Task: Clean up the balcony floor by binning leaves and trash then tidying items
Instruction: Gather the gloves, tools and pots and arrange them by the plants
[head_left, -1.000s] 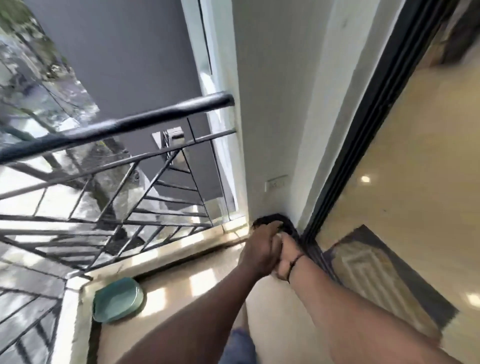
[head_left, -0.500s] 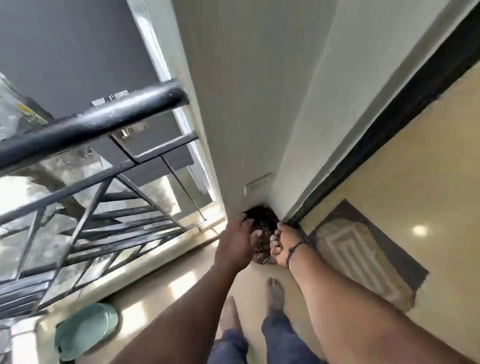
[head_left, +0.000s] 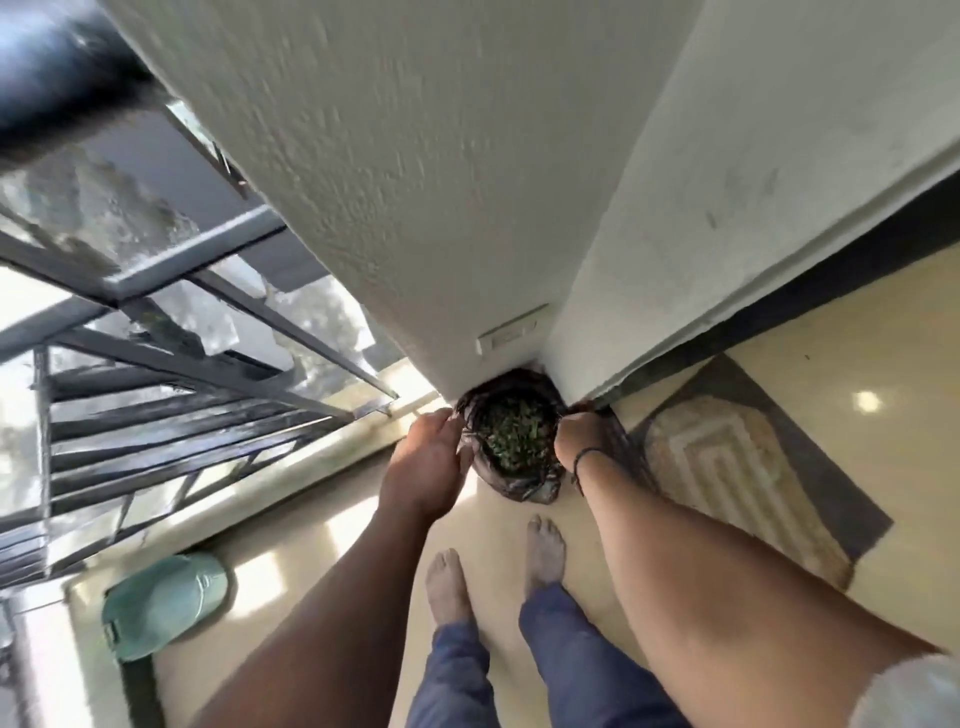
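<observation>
Both bare arms reach forward and down, forearms running near each other toward the hands. The left hand (head_left: 434, 457) is seen from the back, knuckles up, its fingers curled forward over the near left edge of a dark crumpled plastic bag (head_left: 519, 480) and gripping it. The right hand (head_left: 576, 439) is curled tight on the bag's right edge, with a thin dark cord bracelet (head_left: 586, 457) round its wrist. Two bare feet (head_left: 545, 553) stand below the hands, under blue trouser legs (head_left: 571, 660).
</observation>
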